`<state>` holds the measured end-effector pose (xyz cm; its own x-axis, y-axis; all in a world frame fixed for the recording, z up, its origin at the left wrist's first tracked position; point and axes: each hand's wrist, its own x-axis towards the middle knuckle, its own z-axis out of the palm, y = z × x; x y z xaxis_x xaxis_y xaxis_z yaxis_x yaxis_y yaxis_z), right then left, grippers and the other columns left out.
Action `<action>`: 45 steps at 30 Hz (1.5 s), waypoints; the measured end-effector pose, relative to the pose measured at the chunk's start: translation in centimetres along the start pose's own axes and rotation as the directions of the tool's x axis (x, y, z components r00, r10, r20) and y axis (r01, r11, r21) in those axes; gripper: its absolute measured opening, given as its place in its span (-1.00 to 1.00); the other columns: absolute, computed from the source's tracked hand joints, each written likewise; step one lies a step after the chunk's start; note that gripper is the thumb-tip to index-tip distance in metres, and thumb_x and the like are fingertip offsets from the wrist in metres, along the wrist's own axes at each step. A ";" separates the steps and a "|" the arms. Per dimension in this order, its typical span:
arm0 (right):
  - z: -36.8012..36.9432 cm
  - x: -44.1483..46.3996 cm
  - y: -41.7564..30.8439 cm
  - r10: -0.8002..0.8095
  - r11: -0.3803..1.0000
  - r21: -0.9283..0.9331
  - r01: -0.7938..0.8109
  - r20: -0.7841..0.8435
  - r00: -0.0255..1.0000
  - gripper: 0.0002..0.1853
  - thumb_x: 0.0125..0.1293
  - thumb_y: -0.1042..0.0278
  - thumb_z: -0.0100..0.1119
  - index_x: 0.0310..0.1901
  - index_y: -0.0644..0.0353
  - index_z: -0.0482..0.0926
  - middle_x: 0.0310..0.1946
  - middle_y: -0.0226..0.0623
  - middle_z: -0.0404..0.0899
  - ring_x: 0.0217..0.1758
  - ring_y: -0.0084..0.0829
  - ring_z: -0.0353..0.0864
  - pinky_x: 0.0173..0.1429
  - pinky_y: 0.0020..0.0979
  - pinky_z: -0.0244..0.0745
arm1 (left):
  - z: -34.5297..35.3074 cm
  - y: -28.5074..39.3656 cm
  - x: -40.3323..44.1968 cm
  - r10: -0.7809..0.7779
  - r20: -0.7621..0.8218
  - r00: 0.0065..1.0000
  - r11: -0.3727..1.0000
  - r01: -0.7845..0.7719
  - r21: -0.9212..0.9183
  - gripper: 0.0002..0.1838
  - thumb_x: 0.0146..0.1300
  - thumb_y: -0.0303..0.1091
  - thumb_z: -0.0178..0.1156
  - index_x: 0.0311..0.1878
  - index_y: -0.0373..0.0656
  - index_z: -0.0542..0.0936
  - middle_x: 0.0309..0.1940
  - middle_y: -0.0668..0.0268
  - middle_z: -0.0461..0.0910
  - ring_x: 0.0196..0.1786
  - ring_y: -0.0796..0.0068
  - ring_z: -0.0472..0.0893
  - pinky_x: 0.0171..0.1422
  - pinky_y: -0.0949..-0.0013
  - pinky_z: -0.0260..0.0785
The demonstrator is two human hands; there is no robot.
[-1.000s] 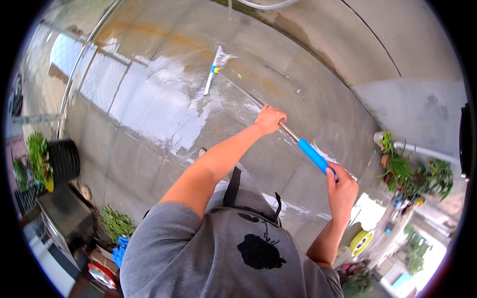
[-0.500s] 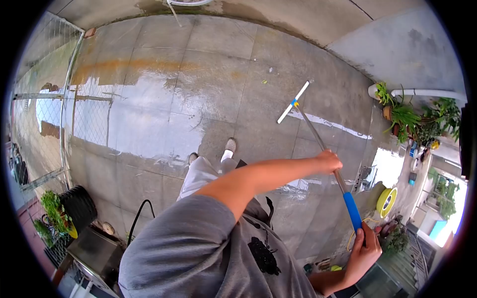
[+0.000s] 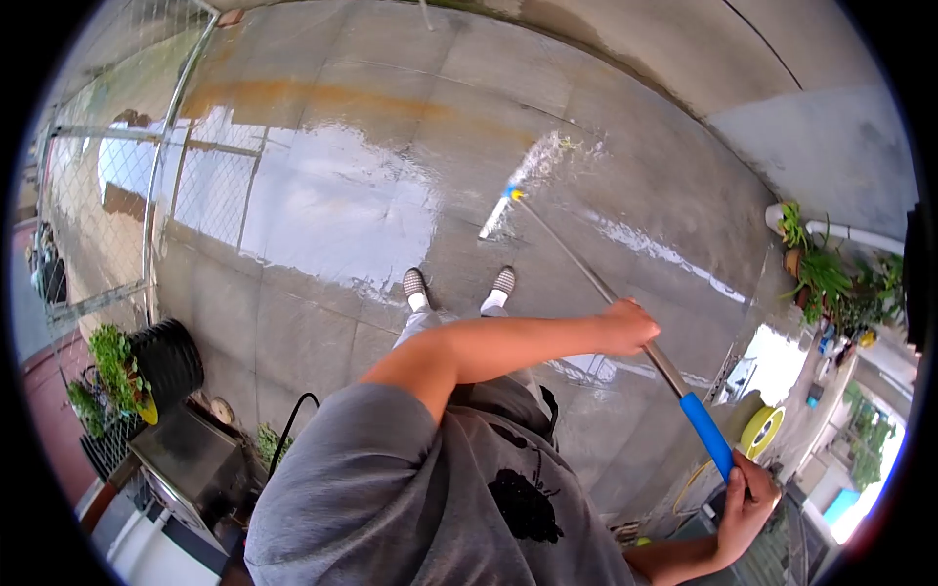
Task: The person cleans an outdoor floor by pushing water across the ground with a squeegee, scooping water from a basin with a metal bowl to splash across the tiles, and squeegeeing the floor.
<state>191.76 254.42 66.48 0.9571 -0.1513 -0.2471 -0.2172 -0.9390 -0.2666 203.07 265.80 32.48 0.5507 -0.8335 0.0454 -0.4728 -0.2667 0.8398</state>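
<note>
A floor squeegee (image 3: pixel 576 256) runs slantwise across the view, with a metal pole, a blue grip (image 3: pixel 705 435) and a white blade (image 3: pixel 495 217) joined by a blue and yellow piece. My left hand (image 3: pixel 630 326) reaches across my body and is closed around the metal pole, a little above the blue grip. Lower down, my right hand (image 3: pixel 750 500) is wrapped round the end of the blue grip. The blade touches the wet concrete floor (image 3: pixel 391 98) ahead of my feet. Splashing water (image 3: pixel 547 156) and small bits partly hide its far end.
A chain-link gate (image 3: pixel 156 186) stands at left, above a potted plant (image 3: pixel 115 366) and a metal box (image 3: pixel 191 449). Along the right wall are potted plants (image 3: pixel 821 278) and a white pipe (image 3: pixel 860 237). A yellow reel (image 3: pixel 762 430) lies near my right hand.
The squeegee blade has swept leftward over the floor, stirring up water and bits. Both hands keep hold of the pole. My feet now stand side by side, and the view has shifted.
</note>
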 end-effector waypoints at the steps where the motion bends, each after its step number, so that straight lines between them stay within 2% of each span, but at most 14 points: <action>1: 1.2 0.8 -0.4 -0.058 0.998 0.034 0.058 0.009 0.998 -0.80 0.26 0.42 0.17 -0.18 0.38 0.64 -0.45 -0.11 0.61 -0.45 -0.31 0.57 -0.35 -0.38 0.43 | -1.7 -1.1 -2.4 -0.039 -0.007 0.999 0.999 0.039 0.015 -0.92 0.06 -0.30 0.22 -0.44 -0.03 0.55 -0.50 0.24 0.61 -0.26 0.18 0.64 -0.01 0.10 0.35; 5: 10.8 6.5 -7.9 -0.137 0.984 0.136 0.116 0.153 0.979 -0.84 0.23 0.49 0.18 -0.18 0.30 0.64 -0.41 -0.08 0.64 -0.42 -0.29 0.64 -0.28 -0.37 0.50 | -7.6 -9.2 -14.6 -0.306 0.001 0.952 0.941 0.303 0.153 -0.86 0.04 -0.31 0.18 -0.34 -0.11 0.63 -0.38 0.18 0.66 -0.16 0.15 0.67 -0.05 0.02 0.45; 7: 18.7 9.4 -12.1 -0.234 0.963 0.188 0.194 0.223 0.946 -0.86 0.26 0.42 0.20 -0.16 0.15 0.64 -0.42 -0.08 0.63 -0.43 -0.25 0.65 -0.29 -0.36 0.50 | -6.6 -18.9 -22.9 -0.473 0.036 0.880 0.858 0.451 0.246 -0.83 0.05 -0.30 0.17 -0.28 -0.04 0.66 -0.31 0.11 0.67 -0.14 0.11 0.68 -0.08 0.05 0.51; 9: 27.4 10.8 -17.5 -0.462 0.885 0.180 0.429 0.242 0.853 -0.87 0.26 0.30 0.23 -0.18 0.04 0.63 -0.51 -0.15 0.60 -0.48 -0.11 0.61 -0.40 -0.23 0.46 | -9.6 -24.1 -34.0 -0.552 -0.022 0.834 0.793 0.532 0.296 -0.84 0.09 -0.26 0.17 -0.31 -0.05 0.65 -0.32 0.15 0.67 -0.15 0.12 0.68 -0.09 0.07 0.52; 12: 37.4 10.5 -27.6 -0.653 0.757 0.210 0.619 0.279 0.704 -0.86 0.31 0.21 0.16 -0.24 0.06 0.57 -0.55 -0.17 0.61 -0.53 -0.13 0.62 -0.45 -0.17 0.49 | -11.0 -29.2 -48.6 -0.835 -0.241 0.495 0.443 0.864 0.241 -0.85 0.12 -0.25 0.18 -0.26 0.00 0.64 -0.21 0.26 0.66 0.00 0.17 0.62 0.09 -0.02 0.40; 15: 42.8 9.0 -34.2 -0.787 0.605 0.166 0.779 0.274 0.553 -0.81 0.32 0.13 0.14 -0.27 0.06 0.51 -0.58 -0.19 0.61 -0.55 -0.11 0.63 -0.48 -0.12 0.51 | -12.2 -29.5 -57.6 -0.872 -0.372 0.319 0.285 0.947 0.146 -0.86 0.15 -0.28 0.16 -0.23 0.05 0.64 -0.16 0.29 0.65 0.07 0.19 0.59 0.17 -0.03 0.32; 20: 39.7 10.8 -35.3 -0.749 0.656 0.241 0.715 0.321 0.579 -0.83 0.28 0.22 0.19 -0.16 0.07 0.59 -0.48 -0.17 0.65 -0.42 -0.09 0.67 -0.37 -0.16 0.51 | -12.8 -28.6 -56.0 -0.883 -0.345 0.318 0.307 0.948 0.089 -0.86 0.16 -0.30 0.15 -0.24 0.08 0.65 -0.16 0.23 0.66 0.03 0.21 0.62 0.12 -0.01 0.37; 23: 34.6 12.9 -32.5 -0.651 0.752 0.132 0.646 0.305 0.695 -0.82 0.27 0.31 0.20 -0.13 0.10 0.63 -0.39 -0.11 0.66 -0.34 -0.07 0.67 -0.29 -0.19 0.52 | -12.7 -27.3 -49.5 -0.758 -0.449 0.473 0.497 0.865 0.072 -0.89 0.09 -0.25 0.19 -0.34 0.02 0.65 -0.38 0.18 0.67 -0.20 0.15 0.68 -0.04 0.07 0.46; 26: 27.0 13.3 -31.1 -0.583 0.796 -0.064 0.602 0.186 0.791 -0.84 0.27 0.34 0.17 -0.17 0.17 0.63 -0.41 -0.04 0.64 -0.37 -0.07 0.65 -0.28 -0.21 0.50 | -14.1 -24.7 -41.2 -0.616 -0.527 0.585 0.662 0.747 0.055 -0.92 0.04 -0.29 0.19 -0.42 0.02 0.65 -0.46 0.22 0.65 -0.24 0.17 0.67 -0.02 0.09 0.41; 31: 19.3 13.3 -30.1 -0.539 0.807 -0.321 0.496 -0.055 0.841 -0.79 0.37 0.26 0.13 -0.30 0.24 0.60 -0.56 -0.09 0.56 -0.60 -0.22 0.46 -0.47 -0.23 0.32 | -17.9 -20.9 -31.5 -0.426 -0.664 0.615 0.781 0.620 0.074 -0.96 -0.02 -0.31 0.22 -0.49 -0.01 0.60 -0.55 0.25 0.62 -0.30 0.20 0.66 -0.06 0.12 0.40; 37: 21.0 14.4 -35.9 -0.673 0.693 -0.331 0.640 0.022 0.740 -0.75 0.34 0.27 0.18 -0.41 0.26 0.57 -0.65 -0.09 0.47 -0.67 -0.20 0.37 -0.51 -0.21 0.26 | -20.0 -21.2 -37.2 -0.470 -0.753 0.460 0.724 0.689 -0.031 -0.95 -0.02 -0.35 0.20 -0.46 -0.05 0.61 -0.53 0.23 0.63 -0.31 0.19 0.67 -0.15 0.15 0.46; 39: 24.7 14.6 -38.5 -0.781 0.598 -0.257 0.759 0.026 0.624 -0.75 0.28 0.29 0.24 -0.47 0.25 0.52 -0.65 -0.05 0.46 -0.66 -0.12 0.38 -0.51 -0.20 0.26 | -19.6 -21.5 -42.8 -0.592 -0.708 0.385 0.651 0.746 -0.138 -0.92 0.00 -0.33 0.21 -0.41 -0.04 0.64 -0.45 0.20 0.66 -0.23 0.15 0.67 -0.07 0.09 0.44; 43: 33.2 10.1 -44.8 -0.877 0.428 -0.134 0.894 0.177 0.446 -0.75 0.20 0.31 0.30 -0.53 0.17 0.47 -0.67 -0.10 0.46 -0.66 -0.12 0.42 -0.52 -0.19 0.29 | -13.2 -23.5 -56.4 -0.530 -0.832 0.164 0.597 0.769 -0.229 -0.94 -0.10 -0.41 0.24 -0.50 -0.04 0.55 -0.54 0.21 0.59 -0.32 0.07 0.61 -0.15 0.04 0.42; 45: 37.9 7.0 -47.4 -0.947 0.255 -0.022 0.967 0.197 0.254 -0.73 0.21 0.27 0.29 -0.56 0.13 0.45 -0.68 -0.18 0.48 -0.67 -0.17 0.47 -0.55 -0.21 0.31 | -9.5 -22.7 -63.4 -0.638 -0.769 0.033 0.473 0.805 -0.358 -0.94 -0.05 -0.39 0.24 -0.45 -0.02 0.60 -0.51 0.20 0.59 -0.30 0.06 0.60 -0.13 0.02 0.43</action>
<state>201.55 309.60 42.10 0.4110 0.9116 0.0058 0.8741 -0.3922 -0.2867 185.44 329.28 15.70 0.8490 0.5149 -0.1183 0.4659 -0.6240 0.6274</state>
